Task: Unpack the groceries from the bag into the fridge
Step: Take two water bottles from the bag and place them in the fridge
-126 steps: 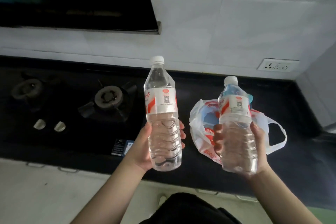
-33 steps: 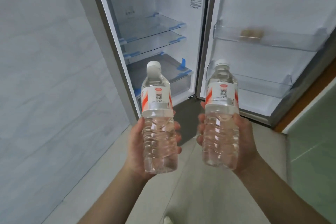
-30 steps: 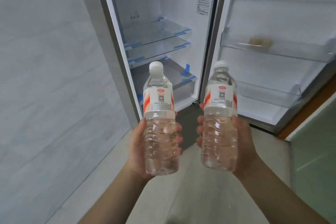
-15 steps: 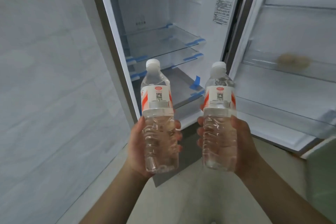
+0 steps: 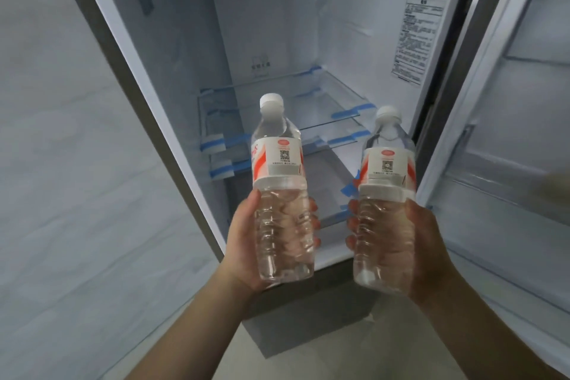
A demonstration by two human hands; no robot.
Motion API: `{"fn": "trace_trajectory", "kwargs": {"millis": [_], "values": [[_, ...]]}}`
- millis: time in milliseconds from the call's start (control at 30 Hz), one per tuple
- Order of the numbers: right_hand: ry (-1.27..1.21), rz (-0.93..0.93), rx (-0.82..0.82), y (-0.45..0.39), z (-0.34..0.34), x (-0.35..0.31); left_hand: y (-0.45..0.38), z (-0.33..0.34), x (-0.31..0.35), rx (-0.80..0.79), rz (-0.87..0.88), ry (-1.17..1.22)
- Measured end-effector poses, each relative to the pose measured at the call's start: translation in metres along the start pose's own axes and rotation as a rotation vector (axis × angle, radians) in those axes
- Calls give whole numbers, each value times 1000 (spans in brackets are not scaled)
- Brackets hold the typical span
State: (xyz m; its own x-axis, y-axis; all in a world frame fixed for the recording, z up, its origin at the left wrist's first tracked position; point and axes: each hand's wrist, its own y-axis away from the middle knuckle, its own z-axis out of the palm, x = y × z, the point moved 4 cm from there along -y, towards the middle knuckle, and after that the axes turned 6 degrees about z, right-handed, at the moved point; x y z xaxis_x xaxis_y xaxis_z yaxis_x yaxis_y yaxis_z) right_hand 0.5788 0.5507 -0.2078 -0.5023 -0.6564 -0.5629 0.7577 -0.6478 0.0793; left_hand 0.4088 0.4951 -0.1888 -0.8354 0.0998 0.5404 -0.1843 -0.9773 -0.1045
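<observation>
I hold two clear water bottles with white caps and red-and-white labels, both upright in front of the open fridge (image 5: 265, 25). My left hand (image 5: 246, 244) is wrapped around the lower half of the left water bottle (image 5: 279, 170). My right hand (image 5: 422, 253) grips the right water bottle (image 5: 385, 176) the same way. Behind the bottles are two glass shelves (image 5: 333, 102) with blue tape on their edges, and a drawer below them. The grocery bag is out of view.
The fridge door (image 5: 521, 133) stands open on the right, with shelf bins on its inner side. A grey tiled wall (image 5: 61, 194) runs along the left. Pale floor (image 5: 324, 361) lies under my arms.
I have turned from the counter and bag to the fridge and come closer; its interior now fills the view. Both bottles stay in my hands, held level.
</observation>
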Motion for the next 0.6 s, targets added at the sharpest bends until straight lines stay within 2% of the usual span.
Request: {"fn": "trace_trajectory", "kwargs": {"millis": [200,367,600], "values": [[169,-22,-9,-34,-13,-36,-33,-15,3,112,90,-132],[189,27,32,-78,-14,-42,-41,-37,8,206,103,-201],[225,-11,69,-137,7,-45,-58,-58,55,308,230,-322]]}}
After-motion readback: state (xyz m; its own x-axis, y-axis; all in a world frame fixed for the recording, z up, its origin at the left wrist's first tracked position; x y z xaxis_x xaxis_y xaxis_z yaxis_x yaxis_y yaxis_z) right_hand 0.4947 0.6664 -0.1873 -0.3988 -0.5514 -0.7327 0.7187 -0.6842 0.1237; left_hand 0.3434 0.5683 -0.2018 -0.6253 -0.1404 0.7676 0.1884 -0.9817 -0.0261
